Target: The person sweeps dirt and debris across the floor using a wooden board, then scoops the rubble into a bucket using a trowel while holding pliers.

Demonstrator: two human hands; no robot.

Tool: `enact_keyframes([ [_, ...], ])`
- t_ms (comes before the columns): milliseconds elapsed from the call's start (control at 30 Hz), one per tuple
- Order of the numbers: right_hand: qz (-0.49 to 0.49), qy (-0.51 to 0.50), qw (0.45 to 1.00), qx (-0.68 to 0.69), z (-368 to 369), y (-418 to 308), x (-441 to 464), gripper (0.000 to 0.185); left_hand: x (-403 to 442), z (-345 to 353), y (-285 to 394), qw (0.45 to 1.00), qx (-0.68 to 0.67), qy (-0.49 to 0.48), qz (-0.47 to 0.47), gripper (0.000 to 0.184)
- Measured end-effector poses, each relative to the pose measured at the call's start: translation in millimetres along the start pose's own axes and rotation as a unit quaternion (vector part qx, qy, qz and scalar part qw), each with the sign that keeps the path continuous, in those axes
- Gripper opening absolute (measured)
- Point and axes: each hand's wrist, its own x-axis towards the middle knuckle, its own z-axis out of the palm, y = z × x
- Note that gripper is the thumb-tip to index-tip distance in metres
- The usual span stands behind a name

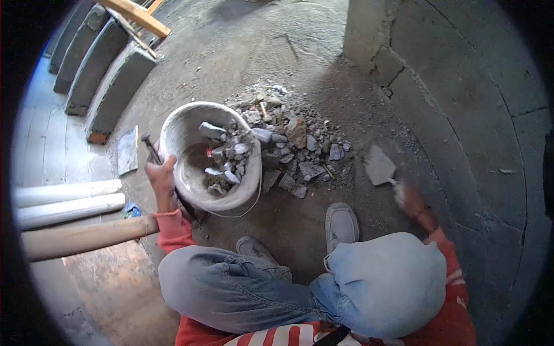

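My left hand (162, 180) is closed at the left side of a pale plastic bucket (173, 134). A dark metal rod with a flat head (151, 149) sticks up from its grip, close against the bucket wall. Inside the tilted bucket lie several grey chunks of rubble (229, 151). My right hand (411, 200) is wrapped round the handle of a trowel (380, 165), whose dusty blade rests flat on or just over the floor. Between the bucket and the trowel spreads a heap of broken rubble (297, 135).
On the right stands a cracked grey wall (461, 115). White pipes (75, 210) and a thick wooden pole (89, 237) lie at the left. Curved grey slabs (118, 86) and a wooden plank (138, 17) are at the upper left. My shoes (341, 226) stand before the heap.
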Motion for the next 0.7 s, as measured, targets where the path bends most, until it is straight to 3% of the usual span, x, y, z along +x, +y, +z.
enact_keyframes([
  [67,0.053,-0.018,0.996,0.074,-2,-59,43,0.038,-5,13,14,1.0,-0.019,0.002,-0.002,0.046],
  [133,0.025,0.016,0.999,0.023,27,-92,92,0.039,-5,21,20,1.0,0.005,0.016,0.02,0.046],
  [200,-0.025,-0.001,0.997,0.066,11,-145,131,0.039,-5,24,13,1.0,0.017,0.021,0.013,0.044],
  [300,-0.018,0.012,0.996,0.091,-16,-204,145,0.037,-9,34,24,0.992,0.115,0.046,0.023,0.042],
  [433,-0.099,0.077,0.99,0.072,10,-195,163,0.034,-22,54,59,0.98,0.178,0.085,0.008,0.032],
  [533,-0.043,0.061,0.991,0.109,-37,-231,135,0.03,-24,61,62,0.976,0.189,0.104,0.015,0.029],
  [600,0.004,0.036,0.998,0.048,-51,-248,128,0.028,-27,65,67,0.978,0.174,0.112,0.007,0.029],
  [700,0.0,0.018,0.999,0.041,-67,-266,124,0.026,-25,66,66,0.978,0.169,0.118,-0.013,0.03],
])
